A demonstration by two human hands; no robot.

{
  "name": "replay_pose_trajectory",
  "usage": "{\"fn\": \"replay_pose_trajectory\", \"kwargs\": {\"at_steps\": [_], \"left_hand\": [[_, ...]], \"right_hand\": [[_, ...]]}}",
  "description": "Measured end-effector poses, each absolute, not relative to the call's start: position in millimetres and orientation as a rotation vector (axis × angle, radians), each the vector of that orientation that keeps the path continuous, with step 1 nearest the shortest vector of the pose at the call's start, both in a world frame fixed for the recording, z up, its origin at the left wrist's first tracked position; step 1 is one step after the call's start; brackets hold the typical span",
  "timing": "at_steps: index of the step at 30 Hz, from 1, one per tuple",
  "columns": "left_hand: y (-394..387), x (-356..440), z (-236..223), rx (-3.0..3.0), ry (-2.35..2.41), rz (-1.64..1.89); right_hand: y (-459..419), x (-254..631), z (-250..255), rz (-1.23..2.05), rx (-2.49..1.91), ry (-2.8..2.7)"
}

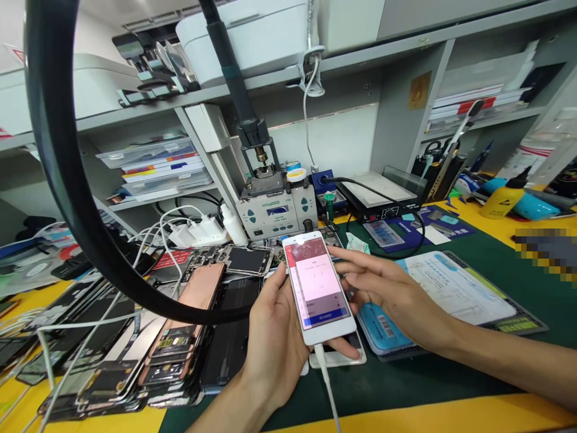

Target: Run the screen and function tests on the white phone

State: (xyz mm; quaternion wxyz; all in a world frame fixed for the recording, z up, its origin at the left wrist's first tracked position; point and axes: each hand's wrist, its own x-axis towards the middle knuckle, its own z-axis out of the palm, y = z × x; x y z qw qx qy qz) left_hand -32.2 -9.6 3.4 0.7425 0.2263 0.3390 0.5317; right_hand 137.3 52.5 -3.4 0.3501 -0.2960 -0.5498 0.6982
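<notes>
My left hand (280,334) is wrapped round a white smartphone (321,291), held tilted with its lit screen toward me. The screen shows a pale pop-up box over a red header, with a blue bar low down. A white charging cable (328,379) runs from the phone's bottom edge. Along the phone's right edge is my right hand (394,294), its fingers stretched out and apart; whether they touch the edge is hard to tell. Under the hands, a white phone part (338,359) lies on the green mat (378,391), mostly hidden.
Stacked phone parts (180,325) cover the left side. A black flexible tube (135,285) loops across the view. Behind stands a soldering station (277,213) beside white chargers (198,231). To the right are a blue-and-white package (455,288) and a yellow bottle (502,198).
</notes>
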Motion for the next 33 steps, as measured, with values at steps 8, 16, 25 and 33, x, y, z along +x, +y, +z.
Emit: {"fn": "replay_pose_trajectory", "kwargs": {"at_steps": [8,16,25,33], "left_hand": [[-5.8,-29.2,-1.1,0.517,0.847,1.164],[-6.3,-29.6,-0.6,0.532,0.855,1.190],[-5.2,-28.2,-1.9,0.569,0.862,1.186],[-4.5,-25.7,-1.4,0.544,0.826,1.201]], "right_hand": [[49.7,138.4,-2.9,1.767,-0.727,-1.539],[46.2,139.7,-6.4,1.713,-0.738,-1.599],[39.4,139.5,-5.6,1.574,-0.751,-1.775],[39.7,140.9,-7.4,1.679,-0.705,-1.685]]}}
